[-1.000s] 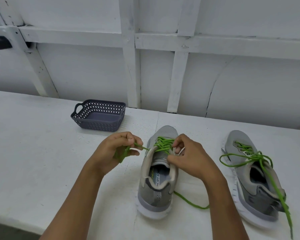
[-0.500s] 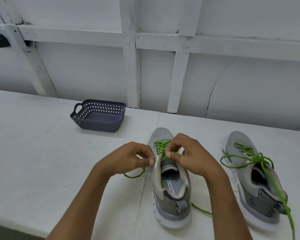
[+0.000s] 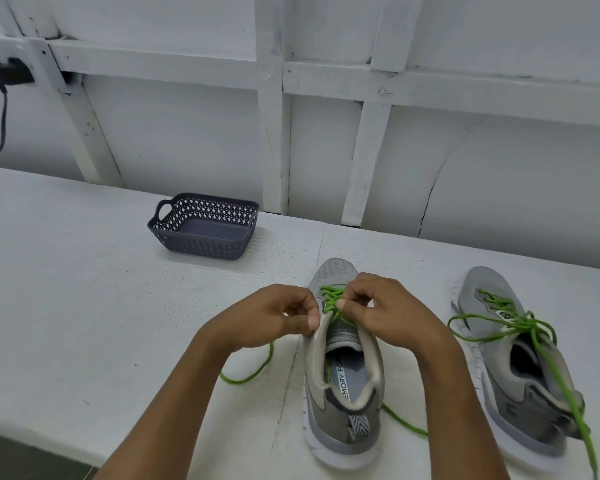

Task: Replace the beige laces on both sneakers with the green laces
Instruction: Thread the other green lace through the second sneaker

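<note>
A grey sneaker (image 3: 343, 386) stands in front of me on the white table, toe pointing away, with a green lace (image 3: 330, 299) threaded through its eyelets. My left hand (image 3: 274, 317) pinches the sneaker's left collar edge near the top eyelet. My right hand (image 3: 385, 313) pinches the green lace over the tongue. Loose lace ends trail out on the table at the left (image 3: 253, 372) and at the right of the heel (image 3: 406, 424). A second grey sneaker (image 3: 513, 368) sits to the right with its own green lace (image 3: 520, 323) threaded and hanging loose over the heel.
A dark grey perforated basket (image 3: 205, 226) stands behind and to the left on the table (image 3: 66, 289). A white panelled wall runs along the back. A black plug and cable (image 3: 4, 84) hang at the far left. The table's front edge is at the lower left.
My left hand moved right from the taut lace end to the sneaker's collar. The sneaker turned and shifted slightly right, and the left lace end dropped slack onto the table.
</note>
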`<state>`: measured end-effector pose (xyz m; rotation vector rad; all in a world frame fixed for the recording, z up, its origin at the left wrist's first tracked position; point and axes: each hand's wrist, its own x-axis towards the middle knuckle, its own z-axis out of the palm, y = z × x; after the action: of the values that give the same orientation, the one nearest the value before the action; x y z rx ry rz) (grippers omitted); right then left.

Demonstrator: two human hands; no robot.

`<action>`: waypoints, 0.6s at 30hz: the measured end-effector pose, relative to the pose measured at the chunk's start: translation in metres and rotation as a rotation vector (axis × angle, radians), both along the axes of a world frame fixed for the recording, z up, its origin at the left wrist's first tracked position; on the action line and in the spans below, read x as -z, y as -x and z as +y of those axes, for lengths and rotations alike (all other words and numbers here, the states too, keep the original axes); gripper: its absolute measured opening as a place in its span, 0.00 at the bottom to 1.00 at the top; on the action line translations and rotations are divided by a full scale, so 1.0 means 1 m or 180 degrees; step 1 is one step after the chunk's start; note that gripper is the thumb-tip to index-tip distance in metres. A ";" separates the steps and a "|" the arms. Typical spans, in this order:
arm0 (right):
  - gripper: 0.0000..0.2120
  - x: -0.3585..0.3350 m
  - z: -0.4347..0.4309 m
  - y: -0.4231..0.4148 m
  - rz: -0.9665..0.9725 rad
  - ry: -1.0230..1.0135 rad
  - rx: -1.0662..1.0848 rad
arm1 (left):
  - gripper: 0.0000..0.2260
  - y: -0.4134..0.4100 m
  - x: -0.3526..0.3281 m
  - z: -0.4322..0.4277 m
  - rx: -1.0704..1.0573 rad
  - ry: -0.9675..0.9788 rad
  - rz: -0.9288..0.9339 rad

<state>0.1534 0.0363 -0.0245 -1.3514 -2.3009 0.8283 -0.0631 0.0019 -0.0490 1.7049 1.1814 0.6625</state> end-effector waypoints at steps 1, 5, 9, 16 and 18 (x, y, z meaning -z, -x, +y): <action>0.08 0.000 0.000 0.000 0.0022 0.0027 0.0020 | 0.03 0.000 0.000 0.001 -0.0010 -0.0011 0.0030; 0.05 -0.004 0.000 -0.008 0.0221 0.0245 0.0027 | 0.04 0.003 -0.004 0.003 -0.0008 -0.0186 0.0194; 0.03 0.002 0.004 -0.024 0.0971 0.0890 0.0172 | 0.03 0.006 -0.011 0.009 0.0014 -0.0095 0.0242; 0.08 0.029 0.028 -0.021 0.0847 0.0486 0.0469 | 0.04 -0.011 0.012 0.040 -0.0421 -0.0433 0.0549; 0.09 0.031 0.030 -0.019 0.0804 0.0458 0.0453 | 0.05 -0.019 0.017 0.044 -0.0508 -0.0558 0.0541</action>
<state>0.1720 0.0665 -0.0559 -1.3638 -1.9621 1.0675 -0.0440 0.0456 -0.0663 1.8553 1.4254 0.7479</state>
